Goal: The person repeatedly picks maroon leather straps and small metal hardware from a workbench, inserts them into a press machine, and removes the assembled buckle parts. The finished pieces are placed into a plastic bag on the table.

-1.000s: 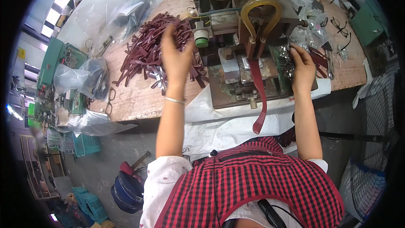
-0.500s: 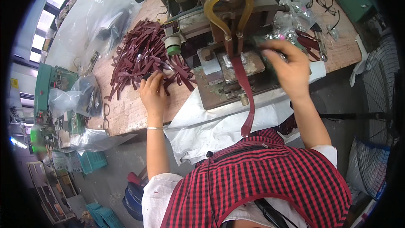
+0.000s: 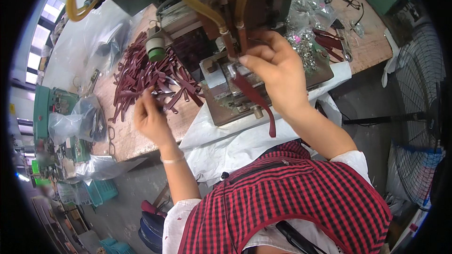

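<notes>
Head view: the left hand point(image 3: 151, 117) rests near the front edge of the wooden surface point(image 3: 127, 136), fingers closed on a strip at the near edge of the heap of dark red leather strips point(image 3: 141, 73). The right hand point(image 3: 278, 68) pinches one dark red strip point(image 3: 254, 99) at the press machine point(image 3: 226, 14); the strip's tail hangs over the machine's base toward the white sheet point(image 3: 221, 141).

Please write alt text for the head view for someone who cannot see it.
A person's right hand holds a dark red strap at a metal press, while the left hand reaches into a pile of straps on the workbench.
</notes>
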The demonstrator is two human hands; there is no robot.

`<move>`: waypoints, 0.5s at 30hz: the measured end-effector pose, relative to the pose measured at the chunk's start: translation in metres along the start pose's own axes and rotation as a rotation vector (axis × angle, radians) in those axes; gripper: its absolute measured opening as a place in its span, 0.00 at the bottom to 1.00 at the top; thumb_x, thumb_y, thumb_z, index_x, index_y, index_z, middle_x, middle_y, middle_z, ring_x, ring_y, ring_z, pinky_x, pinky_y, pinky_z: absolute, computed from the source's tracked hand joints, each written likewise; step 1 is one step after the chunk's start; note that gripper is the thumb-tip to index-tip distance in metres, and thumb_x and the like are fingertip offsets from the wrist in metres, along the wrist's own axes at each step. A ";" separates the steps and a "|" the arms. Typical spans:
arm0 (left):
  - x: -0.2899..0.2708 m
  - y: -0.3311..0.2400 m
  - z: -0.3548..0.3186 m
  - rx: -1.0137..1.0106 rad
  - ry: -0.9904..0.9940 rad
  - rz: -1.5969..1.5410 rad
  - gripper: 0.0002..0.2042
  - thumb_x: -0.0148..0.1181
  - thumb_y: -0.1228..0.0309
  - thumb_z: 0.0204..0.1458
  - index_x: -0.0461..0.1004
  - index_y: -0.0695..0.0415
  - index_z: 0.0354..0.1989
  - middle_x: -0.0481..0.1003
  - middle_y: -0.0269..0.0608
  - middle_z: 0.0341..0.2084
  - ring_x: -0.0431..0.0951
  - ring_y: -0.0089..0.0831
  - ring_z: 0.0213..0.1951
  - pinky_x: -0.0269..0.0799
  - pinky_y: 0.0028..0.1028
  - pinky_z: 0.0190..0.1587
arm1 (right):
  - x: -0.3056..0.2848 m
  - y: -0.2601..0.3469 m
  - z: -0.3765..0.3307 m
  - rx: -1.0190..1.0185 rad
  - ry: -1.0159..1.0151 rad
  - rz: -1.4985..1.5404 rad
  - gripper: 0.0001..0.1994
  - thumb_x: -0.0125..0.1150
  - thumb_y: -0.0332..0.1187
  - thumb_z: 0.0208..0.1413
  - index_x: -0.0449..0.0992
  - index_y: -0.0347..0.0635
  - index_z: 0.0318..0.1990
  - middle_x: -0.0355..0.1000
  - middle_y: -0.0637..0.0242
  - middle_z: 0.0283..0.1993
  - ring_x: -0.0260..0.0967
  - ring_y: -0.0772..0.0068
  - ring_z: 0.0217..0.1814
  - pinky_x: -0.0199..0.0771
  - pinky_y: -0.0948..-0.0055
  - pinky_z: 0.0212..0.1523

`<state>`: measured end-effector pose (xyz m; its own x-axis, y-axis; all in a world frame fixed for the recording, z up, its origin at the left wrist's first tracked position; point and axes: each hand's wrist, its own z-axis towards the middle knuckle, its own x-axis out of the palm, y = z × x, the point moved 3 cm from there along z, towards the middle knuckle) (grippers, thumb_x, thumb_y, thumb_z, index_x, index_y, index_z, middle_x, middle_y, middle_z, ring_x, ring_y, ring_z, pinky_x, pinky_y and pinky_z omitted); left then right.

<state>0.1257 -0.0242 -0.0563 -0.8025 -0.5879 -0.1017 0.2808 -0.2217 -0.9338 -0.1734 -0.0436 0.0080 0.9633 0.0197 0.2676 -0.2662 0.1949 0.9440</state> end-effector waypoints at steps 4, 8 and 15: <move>0.025 -0.091 -0.033 0.690 0.023 0.055 0.06 0.65 0.78 0.60 0.82 0.64 0.43 0.78 0.40 0.33 0.73 0.22 0.28 0.67 0.20 0.28 | -0.017 0.018 -0.018 -0.176 0.056 -0.281 0.21 0.66 0.26 0.56 0.74 0.34 0.57 0.78 0.53 0.52 0.76 0.63 0.57 0.72 0.67 0.59; 0.060 -0.120 -0.062 1.098 0.256 0.206 0.14 0.74 0.79 0.45 0.84 0.59 0.42 0.78 0.40 0.35 0.76 0.29 0.32 0.70 0.27 0.29 | -0.086 -0.008 0.010 -0.429 -0.182 -1.241 0.13 0.67 0.32 0.53 0.84 0.42 0.45 0.76 0.53 0.58 0.69 0.46 0.66 0.70 0.54 0.64; 0.106 -0.114 -0.082 1.152 0.493 0.154 0.14 0.78 0.74 0.43 0.84 0.56 0.40 0.83 0.41 0.37 0.78 0.27 0.24 0.71 0.25 0.24 | -0.141 -0.063 0.017 -0.413 -0.299 -1.365 0.10 0.70 0.33 0.51 0.83 0.41 0.40 0.77 0.52 0.55 0.69 0.45 0.65 0.70 0.54 0.61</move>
<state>-0.0345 0.0021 0.0109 -0.7615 -0.3713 -0.5313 0.4845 -0.8705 -0.0860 -0.2932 -0.0753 -0.0857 0.3971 -0.5985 -0.6958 0.9099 0.1579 0.3836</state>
